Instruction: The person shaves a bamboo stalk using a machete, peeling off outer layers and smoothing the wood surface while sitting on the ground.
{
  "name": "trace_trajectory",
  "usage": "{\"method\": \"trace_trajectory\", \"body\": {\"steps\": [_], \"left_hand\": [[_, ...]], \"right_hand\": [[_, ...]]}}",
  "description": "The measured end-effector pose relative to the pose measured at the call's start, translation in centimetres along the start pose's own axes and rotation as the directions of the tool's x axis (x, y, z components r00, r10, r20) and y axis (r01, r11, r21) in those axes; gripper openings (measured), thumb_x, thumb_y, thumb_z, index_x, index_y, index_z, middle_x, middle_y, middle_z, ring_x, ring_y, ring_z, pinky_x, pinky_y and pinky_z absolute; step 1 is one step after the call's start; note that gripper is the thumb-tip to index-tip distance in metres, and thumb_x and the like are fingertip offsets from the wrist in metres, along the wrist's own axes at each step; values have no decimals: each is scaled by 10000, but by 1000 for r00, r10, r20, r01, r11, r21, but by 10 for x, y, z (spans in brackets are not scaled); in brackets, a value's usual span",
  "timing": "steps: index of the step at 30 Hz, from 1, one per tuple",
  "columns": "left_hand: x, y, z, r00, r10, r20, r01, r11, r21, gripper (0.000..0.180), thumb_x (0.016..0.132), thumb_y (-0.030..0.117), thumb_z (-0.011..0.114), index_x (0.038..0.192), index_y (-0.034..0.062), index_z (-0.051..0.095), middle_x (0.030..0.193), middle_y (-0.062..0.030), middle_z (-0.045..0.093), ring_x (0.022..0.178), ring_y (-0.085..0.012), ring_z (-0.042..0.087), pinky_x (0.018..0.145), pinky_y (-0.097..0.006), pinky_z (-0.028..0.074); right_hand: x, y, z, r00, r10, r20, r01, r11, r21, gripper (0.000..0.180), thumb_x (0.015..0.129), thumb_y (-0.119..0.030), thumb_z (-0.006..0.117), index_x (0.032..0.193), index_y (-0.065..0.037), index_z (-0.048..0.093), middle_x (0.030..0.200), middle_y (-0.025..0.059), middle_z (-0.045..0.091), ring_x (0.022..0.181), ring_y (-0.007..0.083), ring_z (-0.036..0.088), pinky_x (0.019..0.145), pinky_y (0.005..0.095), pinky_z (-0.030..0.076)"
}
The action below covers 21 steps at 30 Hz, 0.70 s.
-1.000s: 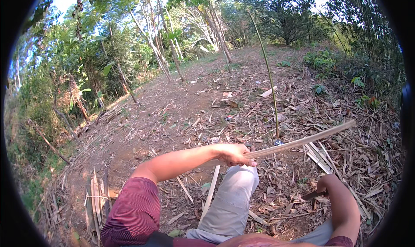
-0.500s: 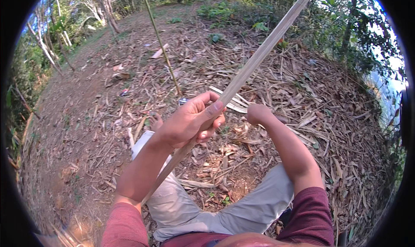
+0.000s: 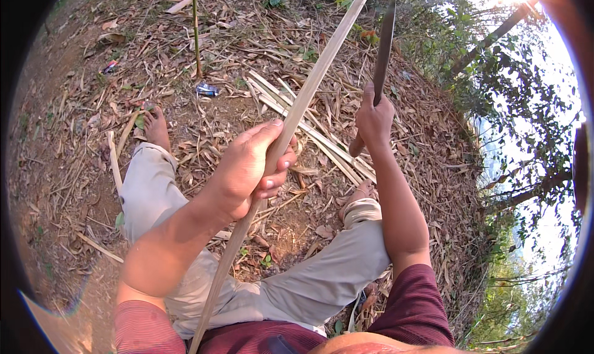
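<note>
My left hand (image 3: 244,168) is closed around the middle of a long, flat, pale bamboo strip (image 3: 318,75). The strip slants from my lap at the lower left up past the top edge. To the right, my right hand (image 3: 375,122) grips a machete (image 3: 385,47) by its brown handle, blade pointing up and dark against the leaves. The blade stands apart from the strip. Beyond and between my hands, several split pale strips (image 3: 334,145) lie on the ground in a loose bundle, partly behind the held strip and my right hand.
Dry leaves (image 3: 241,51) and shavings cover the ground. My legs in grey trousers (image 3: 303,283) are spread, with a bare foot (image 3: 156,128) at left. A thin green stalk (image 3: 196,38) stands upright near a crumpled blue wrapper (image 3: 207,90). Bushes (image 3: 526,100) edge the right side.
My right hand has risen from near the bundle and now shows the machete upright. The left hand keeps hold of the strip. The view has tilted downward and turned right.
</note>
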<state>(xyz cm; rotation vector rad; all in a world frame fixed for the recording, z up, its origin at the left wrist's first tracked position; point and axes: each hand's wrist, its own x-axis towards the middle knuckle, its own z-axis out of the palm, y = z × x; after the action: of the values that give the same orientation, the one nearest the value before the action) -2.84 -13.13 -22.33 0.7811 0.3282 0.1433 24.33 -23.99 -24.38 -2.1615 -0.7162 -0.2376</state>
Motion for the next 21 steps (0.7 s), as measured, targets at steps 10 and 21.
{"method": "trace_trajectory", "body": {"steps": [10,21], "left_hand": [[-4,-13,-16,999,36,-32,-33,997,75,297,1025,318,451,810,115,479,605,47,403,414,-30,294,360,-221,225],[-24,-15,10,988,65,-143,-55,996,77,284,1057,317,440,882,96,473,628,54,352,430,-21,272,346,-199,212]], "right_hand": [[-92,-73,-4,598,-755,268,793,607,-60,638,809,-698,586,839,-63,545,691,81,568,614,264,634,543,386,501],[-59,-55,-11,534,-828,169,844,509,-171,667,870,-750,455,766,-94,527,586,57,545,516,228,596,476,367,463]]}}
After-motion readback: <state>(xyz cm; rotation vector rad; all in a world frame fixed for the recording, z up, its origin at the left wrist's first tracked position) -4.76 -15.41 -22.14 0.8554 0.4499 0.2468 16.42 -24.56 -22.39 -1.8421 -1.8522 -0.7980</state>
